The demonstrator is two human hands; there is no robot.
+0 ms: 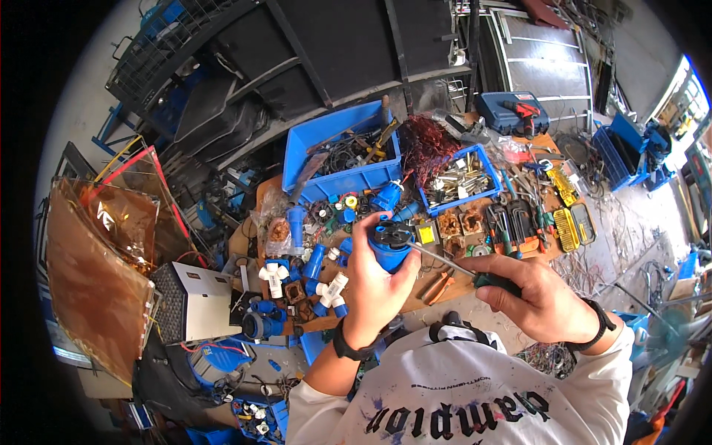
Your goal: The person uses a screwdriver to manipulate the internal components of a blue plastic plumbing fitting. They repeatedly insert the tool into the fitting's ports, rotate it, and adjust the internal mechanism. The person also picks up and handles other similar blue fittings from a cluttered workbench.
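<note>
My left hand is wrapped round a blue industrial plug, its black inner part facing up. In my right hand is a screwdriver, held by its dark green handle. Its metal shaft points left, and the tip meets the side of the black insert near my left thumb; the exact contact is too small to make out. Below the shaft, orange-handled pliers lie on the wooden bench. Beside my left hand are white-and-blue multi-way connectors and other blue plug parts.
A large blue bin of tools and cables stands at the back, next to a shallow blue tray of metal pieces. Several pliers, a yellow bit case and a red drill on a toolbox lie to the right.
</note>
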